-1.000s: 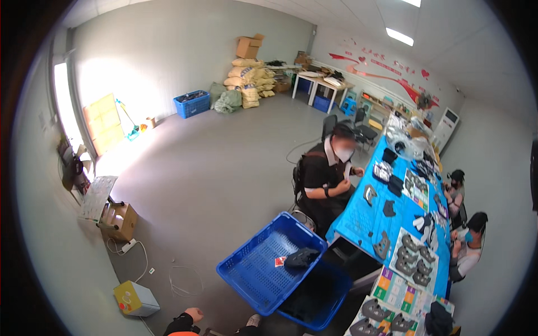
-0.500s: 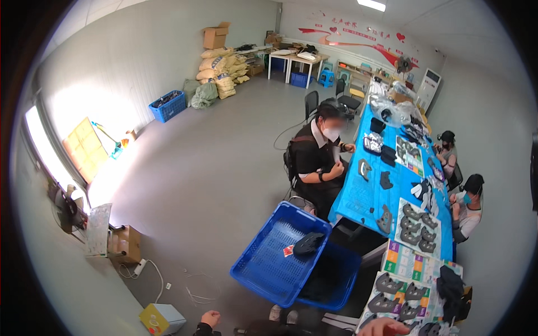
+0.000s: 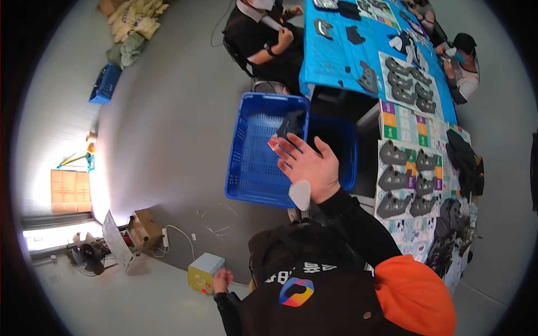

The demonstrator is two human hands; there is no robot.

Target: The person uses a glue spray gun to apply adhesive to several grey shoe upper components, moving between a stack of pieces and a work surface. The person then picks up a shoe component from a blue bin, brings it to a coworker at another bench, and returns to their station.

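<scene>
My right hand (image 3: 314,171) is open, palm showing and fingers spread, over the right side of a blue plastic crate (image 3: 231,162). A white, rounded, flat piece (image 3: 300,195) shows beside its wrist; whether it touches the hand I cannot tell. Beyond the fingertips, in the crate, lie a dark moulded part (image 3: 290,124) and a small red-and-white item (image 3: 273,142). Low on the left, my left hand (image 3: 223,281) hangs with fingers slightly bent and apart, holding nothing visible. It appears beside a yellow-and-grey box (image 3: 206,264).
A second blue crate (image 3: 350,154) stands partly under the table. On the right, grey moulded parts (image 3: 394,179) lie in rows on printed boards. People sit on both sides of the blue-covered table (image 3: 330,61). A white power strip (image 3: 166,238) trails its cable across the floor.
The view has tilted down, bringing my torso into sight. My right hand has come from the boards at lower right to above the crate, palm showing. My left hand remains low.
</scene>
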